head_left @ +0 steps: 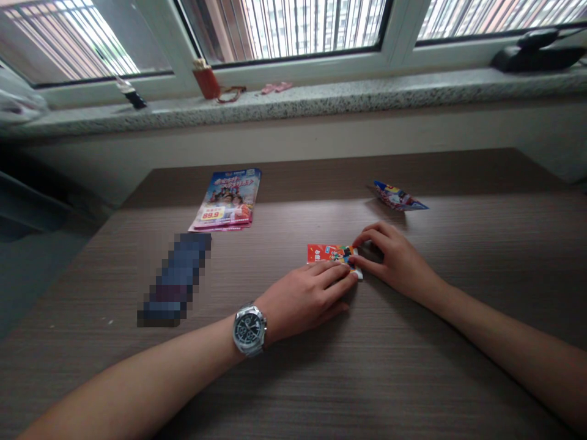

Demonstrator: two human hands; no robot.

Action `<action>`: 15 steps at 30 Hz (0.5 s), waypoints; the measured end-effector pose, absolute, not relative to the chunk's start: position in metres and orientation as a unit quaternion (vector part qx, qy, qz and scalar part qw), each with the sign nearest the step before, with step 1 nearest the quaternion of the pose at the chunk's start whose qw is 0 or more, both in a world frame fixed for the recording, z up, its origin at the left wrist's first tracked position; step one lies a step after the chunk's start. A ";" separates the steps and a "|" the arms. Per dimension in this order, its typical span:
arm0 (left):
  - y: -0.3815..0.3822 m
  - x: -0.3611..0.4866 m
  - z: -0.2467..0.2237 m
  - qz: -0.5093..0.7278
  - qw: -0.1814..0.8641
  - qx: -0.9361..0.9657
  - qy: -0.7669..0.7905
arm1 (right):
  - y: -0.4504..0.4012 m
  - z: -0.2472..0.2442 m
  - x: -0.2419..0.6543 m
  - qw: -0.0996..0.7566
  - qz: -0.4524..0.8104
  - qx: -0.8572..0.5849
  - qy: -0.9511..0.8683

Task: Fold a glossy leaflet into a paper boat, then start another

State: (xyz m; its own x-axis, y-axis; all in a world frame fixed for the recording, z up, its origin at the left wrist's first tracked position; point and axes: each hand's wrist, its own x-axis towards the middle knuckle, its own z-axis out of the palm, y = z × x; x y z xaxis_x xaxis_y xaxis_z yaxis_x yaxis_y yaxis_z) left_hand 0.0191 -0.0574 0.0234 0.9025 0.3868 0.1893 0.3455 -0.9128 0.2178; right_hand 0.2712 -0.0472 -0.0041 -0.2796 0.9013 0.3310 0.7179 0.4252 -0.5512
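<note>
A small folded leaflet (321, 252), red with colourful printed figures and a white edge, lies on the wooden table in front of me. My left hand (307, 299), with a metal watch (249, 330) on its wrist, rests flat over the near part of the leaflet, fingers stretched out and covering some of it. At the leaflet's right end, the thumb and index finger of my right hand (397, 256) pinch its edge. Beyond that hand sits a folded paper piece (398, 197) with pointed ends, blue and multicoloured.
A stack of printed flyers (227, 198) lies at the back left of the table (284, 379). Nearer stands a blurred-out dark rectangular object (177, 278). On the stone windowsill (321, 101) are a red item (206, 81), a pink item (276, 88) and a black device (536, 55).
</note>
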 end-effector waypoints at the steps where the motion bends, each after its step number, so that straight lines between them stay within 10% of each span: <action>1: -0.058 0.019 0.024 0.114 0.090 0.971 0.190 | -0.047 -0.004 0.271 0.308 0.150 -0.514 -0.787; 15: -0.058 0.020 0.025 0.114 0.090 0.971 0.190 | -0.049 -0.002 0.269 0.304 0.153 -0.515 -0.786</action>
